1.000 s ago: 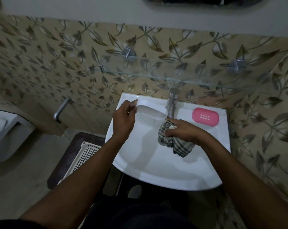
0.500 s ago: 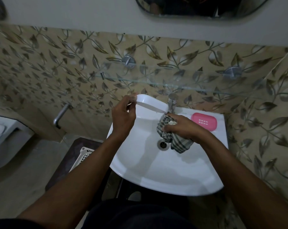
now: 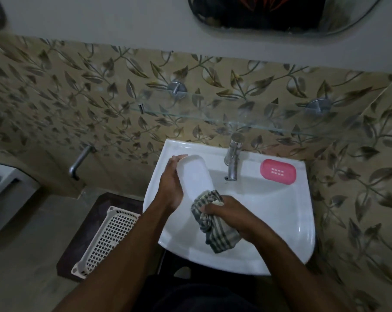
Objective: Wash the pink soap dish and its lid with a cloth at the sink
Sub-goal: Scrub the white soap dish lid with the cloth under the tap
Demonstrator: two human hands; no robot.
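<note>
My left hand (image 3: 171,185) grips a white oval lid (image 3: 195,174) and holds it tilted over the left side of the white sink (image 3: 287,221). My right hand (image 3: 226,211) is closed on a bunched checked cloth (image 3: 215,230), whose top edge touches the lower end of the lid. The pink soap dish (image 3: 277,171), with slots in its middle, lies flat on the sink's back right ledge, apart from both hands. A chrome tap (image 3: 233,161) stands between the lid and the pink dish; I see no water running from it.
A glass shelf (image 3: 213,119) on two metal mounts runs across the leaf-patterned wall above the sink. A white perforated basket (image 3: 105,237) sits on a dark mat on the floor at the left. A mirror (image 3: 280,14) hangs above. A wall pipe (image 3: 80,161) sticks out left of the sink.
My left hand lifted the white lid off the sink's back ledge, then brought it down over the basin. My right hand with the cloth moved against the lid's lower end.
</note>
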